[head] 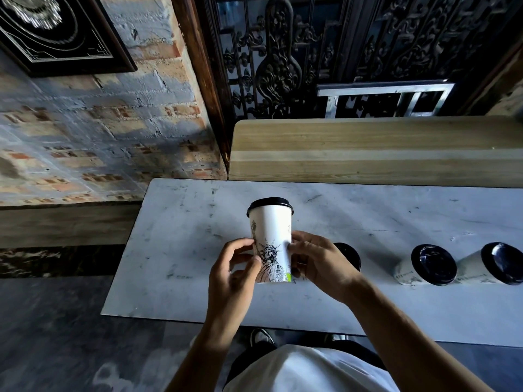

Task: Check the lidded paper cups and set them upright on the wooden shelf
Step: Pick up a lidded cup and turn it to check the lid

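- So far, nothing stands on the wooden shelf (368, 148); its pale top behind the white table (184, 222) shows no cup at all, so I judge the task to be near its start.
- I have one lidded paper cup (271, 236) up in both hands, upright, black lid on top and seated all round as far as I can see, held above the near middle of the table.
- My left hand (235, 267) pinches the cup's lower left side, thumb across the printed statue figure, fingers curled in behind.
- My right hand (317, 258) grips the lower right side, fingertips pressed to the paper wall, the rest of the fingers curled round the back where I cannot see them.
- This reads to me as the checking step for this cup: it is being looked over, not yet carried to the shelf.
- Left to do: place this cup upright on the shelf, which lies beyond the table's far edge and well apart from the hands.
- Two more cups lie on their sides at the right of the table, the tipped cup (424, 265) and just beside it the far-right cup (492, 264), lids facing me.
- A fourth black lid (349, 254) peeks out behind my right hand; I cannot tell how that cup lies.
- Each of those needs checking and standing up on the shelf too.
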Action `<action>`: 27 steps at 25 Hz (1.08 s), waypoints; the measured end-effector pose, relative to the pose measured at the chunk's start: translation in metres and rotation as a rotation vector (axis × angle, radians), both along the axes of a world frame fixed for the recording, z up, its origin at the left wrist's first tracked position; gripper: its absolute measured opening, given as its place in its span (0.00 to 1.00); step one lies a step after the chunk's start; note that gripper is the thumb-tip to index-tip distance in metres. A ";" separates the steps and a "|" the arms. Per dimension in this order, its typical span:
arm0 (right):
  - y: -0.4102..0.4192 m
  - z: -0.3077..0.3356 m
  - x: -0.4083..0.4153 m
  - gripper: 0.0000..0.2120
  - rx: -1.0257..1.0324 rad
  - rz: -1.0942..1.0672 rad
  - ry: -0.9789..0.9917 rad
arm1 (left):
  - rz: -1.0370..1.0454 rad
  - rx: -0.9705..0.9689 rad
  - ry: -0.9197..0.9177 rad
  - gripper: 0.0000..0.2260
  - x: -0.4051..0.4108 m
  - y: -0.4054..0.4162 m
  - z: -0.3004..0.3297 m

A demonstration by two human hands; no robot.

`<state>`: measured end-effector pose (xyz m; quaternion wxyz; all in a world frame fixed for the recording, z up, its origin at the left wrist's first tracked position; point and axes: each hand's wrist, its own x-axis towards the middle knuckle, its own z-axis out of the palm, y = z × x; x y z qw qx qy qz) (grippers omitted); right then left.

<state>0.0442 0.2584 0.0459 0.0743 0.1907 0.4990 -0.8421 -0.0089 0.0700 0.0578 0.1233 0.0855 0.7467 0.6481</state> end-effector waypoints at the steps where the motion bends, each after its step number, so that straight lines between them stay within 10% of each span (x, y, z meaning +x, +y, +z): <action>1: 0.000 -0.001 -0.001 0.13 0.005 0.007 0.001 | 0.000 -0.003 -0.002 0.11 -0.001 0.000 -0.001; 10: 0.003 0.008 -0.039 0.11 0.329 0.141 -0.059 | -0.005 -0.068 -0.154 0.20 -0.041 -0.003 -0.018; 16: 0.019 0.009 -0.103 0.32 0.716 0.262 -0.124 | -0.046 -0.071 -0.201 0.22 -0.107 0.019 -0.028; 27: 0.112 -0.101 -0.290 0.35 0.972 0.288 -0.061 | 0.045 -0.084 -0.155 0.20 -0.270 0.123 -0.126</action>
